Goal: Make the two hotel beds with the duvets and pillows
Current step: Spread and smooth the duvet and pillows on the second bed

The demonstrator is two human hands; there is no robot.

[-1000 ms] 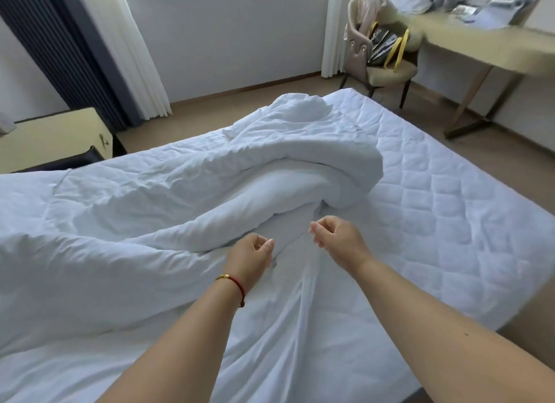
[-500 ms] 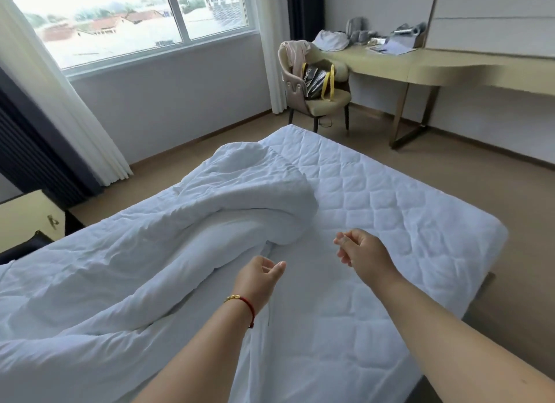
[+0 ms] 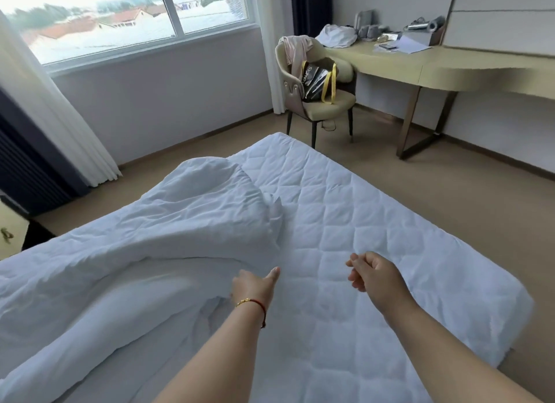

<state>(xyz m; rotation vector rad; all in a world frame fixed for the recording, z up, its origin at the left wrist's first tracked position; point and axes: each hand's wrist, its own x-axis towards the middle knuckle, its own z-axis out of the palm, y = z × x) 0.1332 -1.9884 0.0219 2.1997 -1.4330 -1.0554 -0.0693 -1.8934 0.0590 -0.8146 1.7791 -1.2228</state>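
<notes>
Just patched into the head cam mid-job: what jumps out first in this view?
The crumpled white duvet is heaped over the left half of the bed, leaving the quilted mattress pad bare on the right. In the foreground, the left hand rests at the duvet's edge, and the right hand hovers loosely curled over the pad, holding nothing. Beyond the bed's far corner stands a chair with a black bag.

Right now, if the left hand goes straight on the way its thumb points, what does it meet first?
Probably the rumpled fold of the duvet, whose edge lies just beyond the left hand. Depth is unclear, so it may slide over the bare quilted mattress cover beside it.
</notes>
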